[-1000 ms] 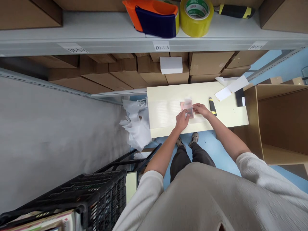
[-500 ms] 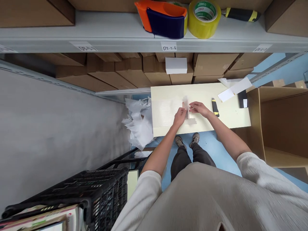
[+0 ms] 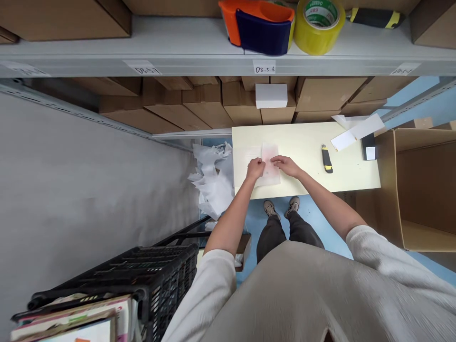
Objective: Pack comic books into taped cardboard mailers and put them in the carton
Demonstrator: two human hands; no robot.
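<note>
Pinkish under a translucent white layer, the flat packet [image 3: 272,177] lay on the pale tabletop [image 3: 302,137] between your hands in the head view. Your left hand [image 3: 255,169] had its fingers curled at the packet's left edge; whether they pinched it could not be made out. Your right hand [image 3: 288,166] was loosely spread, fingertips at the packet's right side. Farther right lay a black-and-yellow cutter [image 3: 327,159].

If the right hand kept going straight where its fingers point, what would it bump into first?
Probably the flat, rectangular, pinkish-white, paper-like packet, which the right hand seems to touch. Beyond it, the left hand lies near that line, but depth is unclear.
</note>
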